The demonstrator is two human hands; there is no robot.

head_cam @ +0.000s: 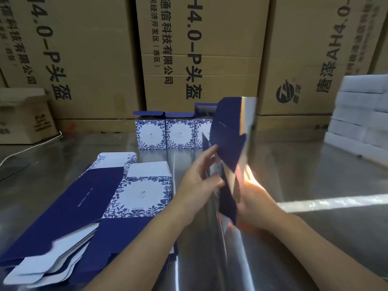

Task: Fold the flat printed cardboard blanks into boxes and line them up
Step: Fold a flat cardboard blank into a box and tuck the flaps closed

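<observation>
Between both hands a dark blue cardboard blank (pixel 228 131) with a silver inner face stands upright, partly opened and blurred by motion. My left hand (pixel 197 181) pinches its left edge and lower flap. From the right, my right hand (pixel 254 198) grips its lower part; its fingers are partly hidden behind the card. A stack of flat blue and white floral blanks (pixel 100 198) lies on the metal table (pixel 315 169) at the left. Three folded floral boxes (pixel 168 133) stand in a row at the back; the held blank partly covers the right one.
Tall brown shipping cartons (pixel 189 55) form a wall behind the table. A smaller brown carton (pixel 25 118) sits at the back left with a white cable beside it. White foam blocks (pixel 361 118) are stacked at the right.
</observation>
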